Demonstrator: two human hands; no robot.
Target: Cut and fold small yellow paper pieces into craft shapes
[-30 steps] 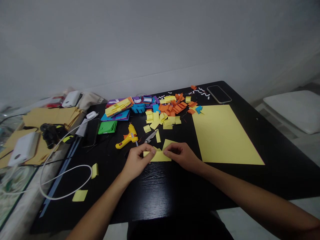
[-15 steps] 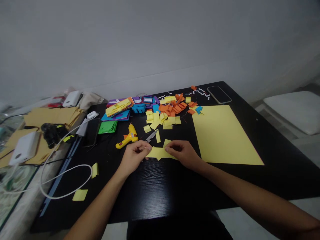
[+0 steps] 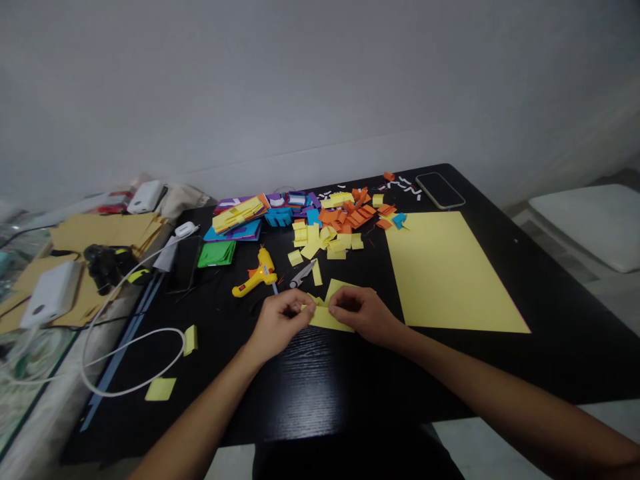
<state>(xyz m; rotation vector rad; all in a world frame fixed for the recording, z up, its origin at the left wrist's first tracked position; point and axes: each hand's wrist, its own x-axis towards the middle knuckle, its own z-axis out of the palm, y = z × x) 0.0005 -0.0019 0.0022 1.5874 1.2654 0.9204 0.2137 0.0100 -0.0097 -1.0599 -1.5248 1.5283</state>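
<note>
Between my hands is a small strip of yellow paper (image 3: 329, 319), held low over the black table. The fingertips of my left hand (image 3: 281, 323) pinch its left end. My right hand (image 3: 366, 315) is closed on its right part, thumb against the paper. Another yellow paper piece (image 3: 338, 287) lies just behind the strip, partly covered by my right hand. Scissors (image 3: 303, 275) with grey blades lie beyond my left hand, beside a narrow yellow strip (image 3: 317, 273). A yellow hot glue gun (image 3: 257, 273) rests to their left.
A large yellow sheet (image 3: 455, 273) lies on the right. Behind are heaps of yellow pieces (image 3: 325, 240), orange pieces (image 3: 350, 215) and green paper (image 3: 217, 254). A phone (image 3: 440, 190) sits at the far right corner. A white cable (image 3: 135, 395) loops on the left.
The yellow strip has come slightly nearer to me and looks tilted or folded differently. My hands have drawn a little closer together; the scissors now show more fully.
</note>
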